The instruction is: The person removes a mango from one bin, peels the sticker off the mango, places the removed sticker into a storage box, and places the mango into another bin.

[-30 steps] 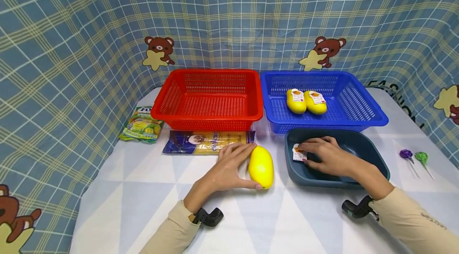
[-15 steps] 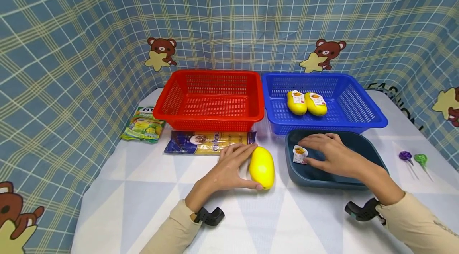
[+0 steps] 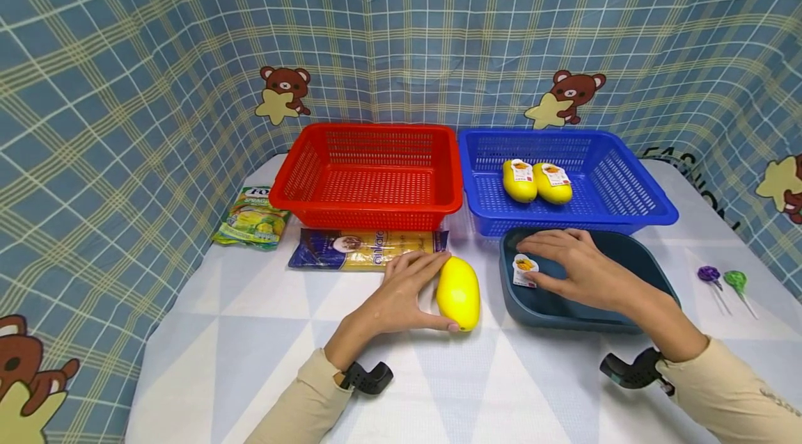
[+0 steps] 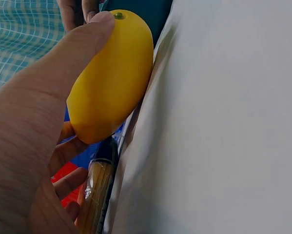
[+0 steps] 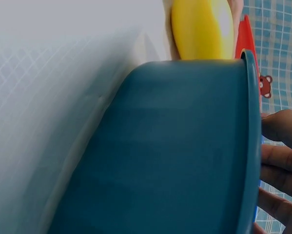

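Observation:
A plain yellow mango (image 3: 459, 294) lies on the table, and my left hand (image 3: 397, 298) holds it between the thumb at its near end and the fingers at its far end. In the left wrist view the thumb presses beside the mango's (image 4: 117, 73) green stem spot. My right hand (image 3: 579, 270) hovers inside the dark teal tub (image 3: 583, 321), fingers spread and relaxed. Its thumb tip overlaps a white mango label (image 3: 525, 271) at the tub's left side. The right wrist view shows mostly the tub's outer wall (image 5: 170, 146), with fingers (image 5: 282, 163) beyond the rim.
Behind stand a red basket (image 3: 370, 216) and a blue basket (image 3: 617, 216); the blue one holds two labelled mangoes (image 3: 537, 183). A pasta packet (image 3: 363, 249) and a green pouch (image 3: 253, 218) lie at left. Purple and green lollipops (image 3: 736, 282) lie at right.
My right hand has drawn up from the label, with its fingers less bent, and more of the label shows. My left hand keeps its grip on the mango.

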Tool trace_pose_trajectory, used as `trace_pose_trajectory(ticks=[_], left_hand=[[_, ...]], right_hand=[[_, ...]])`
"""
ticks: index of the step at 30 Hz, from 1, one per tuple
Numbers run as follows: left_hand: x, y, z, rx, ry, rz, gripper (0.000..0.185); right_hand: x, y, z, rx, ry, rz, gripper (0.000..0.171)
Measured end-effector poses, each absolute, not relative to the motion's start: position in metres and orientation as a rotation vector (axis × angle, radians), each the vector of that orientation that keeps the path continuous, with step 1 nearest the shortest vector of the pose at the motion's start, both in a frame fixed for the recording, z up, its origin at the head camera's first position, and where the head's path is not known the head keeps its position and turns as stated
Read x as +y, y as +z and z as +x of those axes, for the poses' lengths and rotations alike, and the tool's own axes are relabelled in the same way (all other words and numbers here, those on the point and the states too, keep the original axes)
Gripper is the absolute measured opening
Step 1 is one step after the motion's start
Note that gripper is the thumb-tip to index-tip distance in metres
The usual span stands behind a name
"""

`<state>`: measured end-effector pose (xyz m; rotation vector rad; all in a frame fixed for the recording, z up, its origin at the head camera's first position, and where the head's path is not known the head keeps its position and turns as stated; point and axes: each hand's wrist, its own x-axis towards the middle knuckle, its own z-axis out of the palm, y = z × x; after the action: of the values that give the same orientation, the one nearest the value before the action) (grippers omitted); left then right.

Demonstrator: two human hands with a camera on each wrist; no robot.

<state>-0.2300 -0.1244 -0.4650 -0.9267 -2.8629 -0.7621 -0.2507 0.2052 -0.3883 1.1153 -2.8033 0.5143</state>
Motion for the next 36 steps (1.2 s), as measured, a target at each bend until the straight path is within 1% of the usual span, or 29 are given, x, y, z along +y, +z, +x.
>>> trace_pose_trajectory(ticks=[15, 22, 36], left_hand=[[-0.125, -0.465, -0.230, -2.864, -0.776, -0.920, 0.113], [-0.124, -0.465, -0.231, -2.873, -0.763, -0.920, 0.113], [-0.124, -0.465, -0.230, -2.855, -0.765, -0.936, 0.112]], right_hand=[[0.186, -0.382, -0.246, -2.795, 0.546, 1.138, 0.050], [0.177, -0.386, -0.246, -2.742, 0.525, 1.178, 0.054], [0.159, -0.393, -0.246, -2.666, 0.453, 1.273, 0.056]])
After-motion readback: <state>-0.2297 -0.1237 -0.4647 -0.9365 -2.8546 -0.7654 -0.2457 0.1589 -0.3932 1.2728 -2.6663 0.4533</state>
